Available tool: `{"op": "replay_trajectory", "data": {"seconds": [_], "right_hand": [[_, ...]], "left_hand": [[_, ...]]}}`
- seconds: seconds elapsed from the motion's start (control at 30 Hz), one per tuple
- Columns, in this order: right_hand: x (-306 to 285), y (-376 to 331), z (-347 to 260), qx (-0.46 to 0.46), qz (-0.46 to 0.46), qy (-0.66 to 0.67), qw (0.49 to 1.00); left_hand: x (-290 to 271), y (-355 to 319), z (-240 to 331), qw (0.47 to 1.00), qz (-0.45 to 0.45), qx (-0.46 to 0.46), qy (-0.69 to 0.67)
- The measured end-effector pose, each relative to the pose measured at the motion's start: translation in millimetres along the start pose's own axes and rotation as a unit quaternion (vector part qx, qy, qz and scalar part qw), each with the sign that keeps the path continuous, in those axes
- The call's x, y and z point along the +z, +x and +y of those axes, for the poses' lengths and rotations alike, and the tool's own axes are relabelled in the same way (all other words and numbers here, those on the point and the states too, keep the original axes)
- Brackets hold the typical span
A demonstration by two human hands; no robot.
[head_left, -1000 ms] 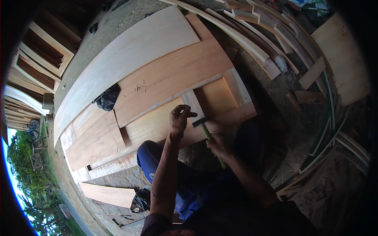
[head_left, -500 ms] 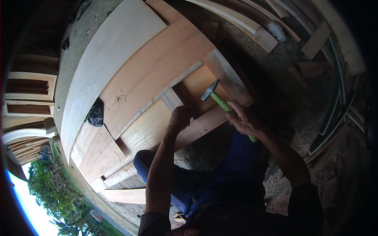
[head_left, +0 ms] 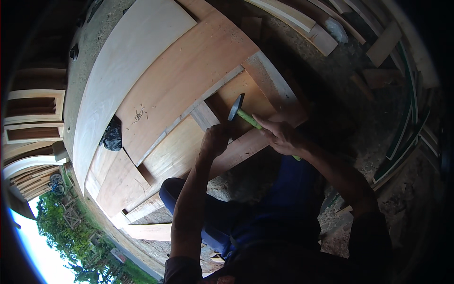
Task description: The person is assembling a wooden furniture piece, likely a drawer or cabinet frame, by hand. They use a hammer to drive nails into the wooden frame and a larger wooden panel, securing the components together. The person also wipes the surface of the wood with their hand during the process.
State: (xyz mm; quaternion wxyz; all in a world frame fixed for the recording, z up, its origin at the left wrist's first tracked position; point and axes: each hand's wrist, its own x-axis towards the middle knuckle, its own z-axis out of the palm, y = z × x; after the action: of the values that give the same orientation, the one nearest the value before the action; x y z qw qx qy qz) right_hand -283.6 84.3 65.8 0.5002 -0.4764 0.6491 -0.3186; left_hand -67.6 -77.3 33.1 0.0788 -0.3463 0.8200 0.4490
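My right hand (head_left: pixel 282 136) is wrapped round the green handle of a hammer (head_left: pixel 248 118). Its dark metal head sits just above and right of my left hand (head_left: pixel 215 140). That left hand is closed, fingers pinched together, at the lower end of a short crosspiece (head_left: pixel 204 117) in a wooden frame. Whatever its fingertips hold, if anything, is too small or hidden to make out. Along the frame's near side runs a reddish wooden rail (head_left: pixel 242 151), beneath both hands. Beyond them lies a broad plywood sheet (head_left: pixel 184 80) with a small pile of nails (head_left: pixel 138 114) on it.
A paler panel (head_left: pixel 127 52) overlaps the sheet's far left side. A black plastic bag (head_left: pixel 112 135) rests near the left edge. Long boards (head_left: pixel 302 23) lie on the ground at the upper right, with green-edged strips (head_left: pixel 402 132) at the right. Wooden frames (head_left: pixel 34 106) stand at far left.
My right hand has brought the hammer left, so its head is nearer my left hand. The left hand stays closed at the same spot on the frame.
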Motion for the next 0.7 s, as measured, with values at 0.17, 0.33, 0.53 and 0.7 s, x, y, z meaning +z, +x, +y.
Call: {"op": "replay_trajectory", "data": {"seconds": [0.17,0.33,0.53,0.7], "right_hand": [[-2,6,-2,0.025,-0.023,-0.022,0.999],[3,2,21,-0.021,-0.018,-0.054,0.998],[-1,11,20,-0.062,0.032,-0.016,0.997],[-15,11,8,0.010,-0.062,-0.072,0.995]], "left_hand": [[14,1,-29,0.997,0.034,0.058,0.048],[2,7,0,0.997,-0.038,-0.022,0.068],[8,3,-22,0.998,0.005,0.049,0.032],[4,2,-9,1.000,0.008,0.018,0.015]]}}
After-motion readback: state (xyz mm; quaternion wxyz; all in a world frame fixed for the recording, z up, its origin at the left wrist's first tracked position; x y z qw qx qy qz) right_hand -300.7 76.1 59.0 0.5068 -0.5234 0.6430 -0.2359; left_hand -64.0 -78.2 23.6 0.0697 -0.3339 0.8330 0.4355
